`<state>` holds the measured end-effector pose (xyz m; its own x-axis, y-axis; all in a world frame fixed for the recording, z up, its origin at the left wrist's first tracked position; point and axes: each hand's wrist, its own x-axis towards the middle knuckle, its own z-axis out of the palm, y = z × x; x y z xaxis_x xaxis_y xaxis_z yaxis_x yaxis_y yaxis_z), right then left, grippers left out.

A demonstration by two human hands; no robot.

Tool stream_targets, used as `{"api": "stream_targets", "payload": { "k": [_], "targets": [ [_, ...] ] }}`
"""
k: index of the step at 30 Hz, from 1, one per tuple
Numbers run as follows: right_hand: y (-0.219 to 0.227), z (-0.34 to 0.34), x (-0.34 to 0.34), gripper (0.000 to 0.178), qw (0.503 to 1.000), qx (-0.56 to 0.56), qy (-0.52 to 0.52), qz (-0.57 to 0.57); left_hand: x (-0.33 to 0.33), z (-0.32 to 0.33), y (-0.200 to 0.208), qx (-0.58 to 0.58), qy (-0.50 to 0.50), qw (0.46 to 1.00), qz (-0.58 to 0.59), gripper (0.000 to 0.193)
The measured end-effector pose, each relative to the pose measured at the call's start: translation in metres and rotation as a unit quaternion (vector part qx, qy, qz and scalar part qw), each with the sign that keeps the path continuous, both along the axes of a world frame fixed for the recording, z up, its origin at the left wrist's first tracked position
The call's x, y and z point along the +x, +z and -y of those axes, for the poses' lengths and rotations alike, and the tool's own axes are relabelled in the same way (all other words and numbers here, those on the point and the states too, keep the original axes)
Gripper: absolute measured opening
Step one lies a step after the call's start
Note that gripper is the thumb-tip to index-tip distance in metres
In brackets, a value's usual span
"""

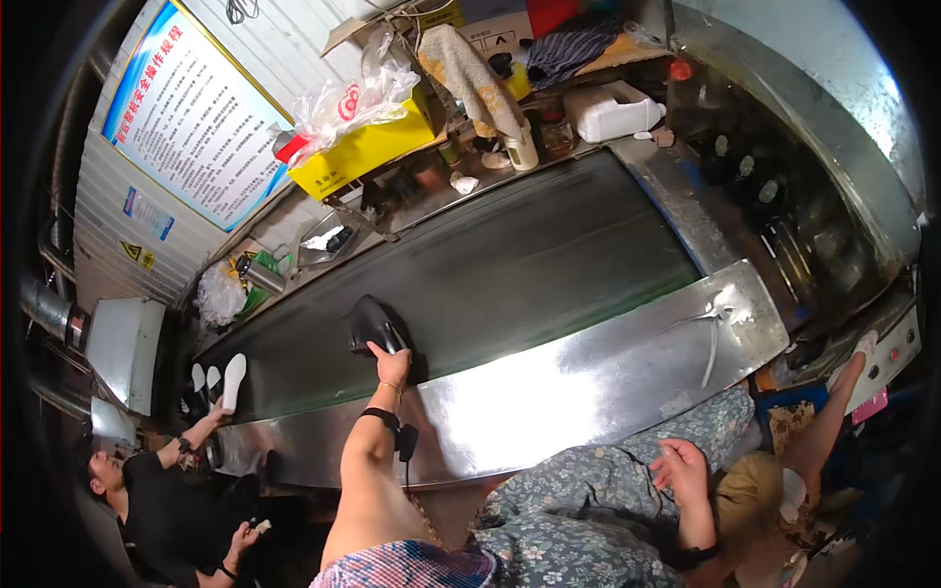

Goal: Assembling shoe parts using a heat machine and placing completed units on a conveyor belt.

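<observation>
My left hand [392, 367] reaches out over the dark conveyor belt [529, 260], its fingers closed on the near end of a black shoe [372, 325]. The shoe rests on or just above the belt; I cannot tell which. My right hand [681, 470] is held above the grey floral cloth [588, 510] over my lap. Its fingers are loosely bent and apart, with nothing visible in them. Both my wrists carry black straps. Between me and the belt runs a shiny metal ledge [549, 377].
At the left a co-worker [167, 510] holds a white-soled shoe [233, 382] by the belt's end, beside more shoes. Behind the belt stand a yellow box [363, 147], a draped towel [475, 78] and a white jug [613, 111]. Another person's arm [828, 421] reaches toward a control panel [892, 355].
</observation>
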<state>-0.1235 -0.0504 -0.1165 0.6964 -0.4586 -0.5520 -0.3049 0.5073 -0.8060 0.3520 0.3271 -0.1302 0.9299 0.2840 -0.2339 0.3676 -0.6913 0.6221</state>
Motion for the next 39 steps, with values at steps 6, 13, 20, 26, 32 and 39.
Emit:
{"api": "stream_targets", "payload": {
  "k": [6,13,20,26,32,39],
  "targets": [
    [0.036,0.027,0.012,0.022,0.996,-0.081,0.033,0.033,-0.055,0.083,0.053,-0.445,-0.177,0.874,-0.085,0.074],
    [0.129,0.099,0.072,0.076,0.962,-0.192,-0.022,0.195,-0.217,0.202,0.128,-0.425,-0.454,0.728,-0.288,0.084],
    [0.146,0.083,-0.024,0.024,0.873,-0.409,-0.248,0.095,-0.315,0.315,0.145,-0.313,-0.765,0.559,-0.069,0.106],
    [0.094,0.076,-0.057,0.061,0.879,-0.474,0.047,-0.02,-0.341,0.387,0.149,-0.135,-0.834,0.519,-0.127,0.086],
    [0.1,0.08,-0.053,0.046,0.832,-0.551,0.046,0.054,-0.33,0.375,0.137,-0.217,-0.87,0.44,0.045,0.058],
    [0.102,0.06,-0.042,0.03,0.709,-0.699,-0.092,-0.021,-0.349,0.364,0.136,-0.144,-0.775,0.575,0.221,0.036]
  ]
}}
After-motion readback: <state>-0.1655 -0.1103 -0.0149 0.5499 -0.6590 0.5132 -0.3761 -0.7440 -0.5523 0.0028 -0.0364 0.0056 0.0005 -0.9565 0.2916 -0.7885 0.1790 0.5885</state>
